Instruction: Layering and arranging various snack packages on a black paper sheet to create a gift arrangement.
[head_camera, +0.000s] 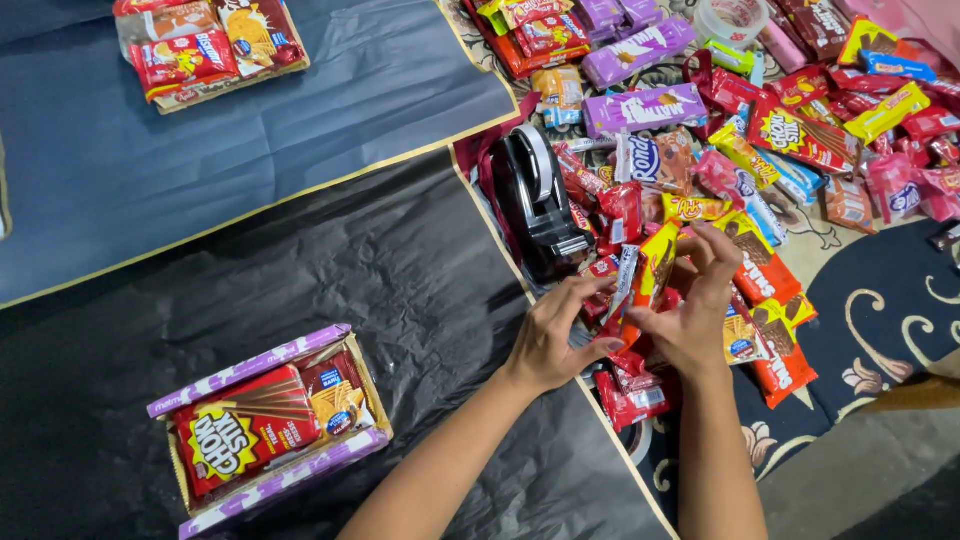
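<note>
Holding: my left hand (548, 345) and right hand (690, 325) both pinch small snack packets (640, 275), fingers (600, 285) narrow.
Handling: I judge them light, crinkly, slippery; best gripped at sealed ends.
Nearby: black tape dispenser (535, 205).

From my remote seat I see two bare forearms reaching in from the bottom edge — no sleeves, no watch, no bracelet in view. The left hand (552, 340) and right hand (694, 318) wear no gloves or rings that I can make out — fingernails short and plain.
</note>
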